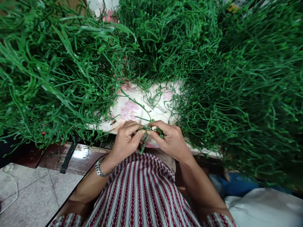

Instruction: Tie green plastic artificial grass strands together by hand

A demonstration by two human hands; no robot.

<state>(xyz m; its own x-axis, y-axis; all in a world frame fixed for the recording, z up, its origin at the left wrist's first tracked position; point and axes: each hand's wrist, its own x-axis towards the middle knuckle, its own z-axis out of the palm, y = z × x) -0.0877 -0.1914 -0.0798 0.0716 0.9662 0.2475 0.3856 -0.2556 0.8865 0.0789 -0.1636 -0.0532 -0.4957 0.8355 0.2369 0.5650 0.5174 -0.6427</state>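
My left hand [128, 137] and my right hand [169, 138] meet at the near edge of the work surface, fingertips pinched close together. Between them they hold a thin green plastic stem [143, 145], whose lower end dangles below my left fingers. Small green bits poke out around my right fingers. Just beyond my hands, a longer branched green stem [136, 101] lies on a white floral cloth [129, 110]. Where exactly each fingertip grips is partly hidden.
Large heaps of green plastic stems rise on the left [52, 72], at the back [170, 37] and on the right [258, 94]. A white sack [265, 206] sits low at right. Pale tiled floor [40, 192] shows at lower left, with a white cable [16, 192].
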